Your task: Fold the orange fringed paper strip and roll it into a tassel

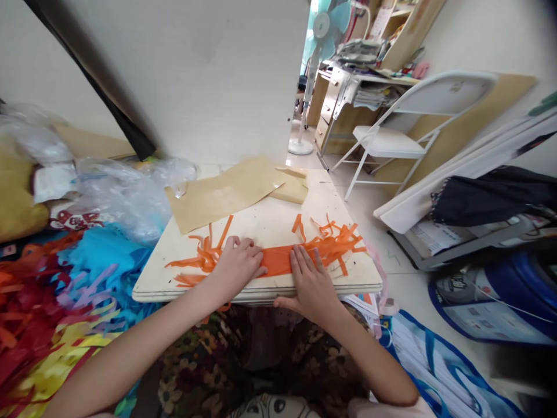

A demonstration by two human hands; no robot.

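A strip of orange tissue paper (277, 260) lies across the near part of a small pale table (174, 249), with both its ends cut into fringe. My left hand (238, 264) is at the paper's left side, fingers curled onto it and thumb toward the middle; the fingertips are partly hidden. Flat on the right part of the strip rests my right hand (311, 284), its fingers stretched out and its thumb at the table's near edge. Loose orange fringe (337, 244) spreads beyond my right hand.
Brown paper sheets (230, 194) lie at the table's far side. Colourful fringed paper (96, 261) and clear plastic bags (126, 186) are heaped at the left. A white folding chair (391, 139), a fan (321, 26) and a blue container (509, 290) stand to the right.
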